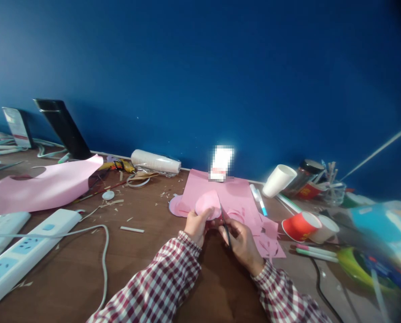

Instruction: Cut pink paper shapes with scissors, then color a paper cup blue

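My left hand pinches a rounded piece of pink paper by its lower edge. In my right hand is a pair of scissors with dark handles, its blades pointing up along the right edge of that piece. Both hands are close together over the front edge of a larger pink sheet lying on the table. Pink offcuts lie to the right of my right hand, and another rounded pink piece rests left of the held one.
A power strip and its cable lie at the left, near another pink sheet. Stacked white cups lie along the wall. At the right are a white paper cup, red cups, a marker and a yellow tape roll.
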`<state>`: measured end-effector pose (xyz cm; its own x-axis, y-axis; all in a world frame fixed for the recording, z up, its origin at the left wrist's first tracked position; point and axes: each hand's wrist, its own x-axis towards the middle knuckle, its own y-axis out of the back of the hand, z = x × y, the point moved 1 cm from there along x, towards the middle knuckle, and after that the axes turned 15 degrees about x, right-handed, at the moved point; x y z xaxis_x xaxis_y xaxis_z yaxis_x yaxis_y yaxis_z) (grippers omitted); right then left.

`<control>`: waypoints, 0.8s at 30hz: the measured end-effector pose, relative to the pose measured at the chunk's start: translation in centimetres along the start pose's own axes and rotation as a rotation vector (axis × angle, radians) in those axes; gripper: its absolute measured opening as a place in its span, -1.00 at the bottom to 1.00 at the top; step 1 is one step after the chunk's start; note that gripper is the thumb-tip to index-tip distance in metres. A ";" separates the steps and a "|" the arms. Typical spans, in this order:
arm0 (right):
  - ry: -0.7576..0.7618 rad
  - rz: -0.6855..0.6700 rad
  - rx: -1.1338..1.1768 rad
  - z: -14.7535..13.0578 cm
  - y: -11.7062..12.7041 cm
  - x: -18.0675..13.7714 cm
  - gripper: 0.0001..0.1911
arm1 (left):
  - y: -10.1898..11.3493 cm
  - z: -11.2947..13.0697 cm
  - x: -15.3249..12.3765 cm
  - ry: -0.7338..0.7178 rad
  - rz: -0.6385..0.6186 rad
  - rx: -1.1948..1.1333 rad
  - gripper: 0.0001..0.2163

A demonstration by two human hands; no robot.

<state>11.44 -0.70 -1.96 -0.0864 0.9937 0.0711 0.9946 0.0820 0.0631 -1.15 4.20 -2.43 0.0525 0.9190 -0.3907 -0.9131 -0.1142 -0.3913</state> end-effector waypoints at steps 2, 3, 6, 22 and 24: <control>0.003 0.000 -0.002 0.0 0.0 0.0 -0.76 | 0.0 0.1 0.0 -0.001 0.009 0.007 -0.77; 0.004 0.001 -0.004 0.0 0.0 0.0 -0.76 | 0.0 0.1 0.0 0.000 0.015 0.007 -0.77; 0.004 0.005 -0.018 0.0 0.1 0.0 -0.75 | 0.0 0.1 0.0 0.003 0.022 -0.003 -0.77; -0.012 0.009 -0.010 0.2 0.2 -0.1 -0.74 | 0.0 0.4 -0.1 -0.001 0.059 0.027 -0.78; -0.021 0.006 0.004 0.2 0.2 -0.1 -0.74 | 0.0 0.4 -0.1 -0.005 0.066 0.033 -0.77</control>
<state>11.63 -0.76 -2.13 -0.0792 0.9956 0.0506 0.9954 0.0762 0.0589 -1.34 4.24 -2.08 -0.0101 0.9116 -0.4109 -0.9273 -0.1623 -0.3372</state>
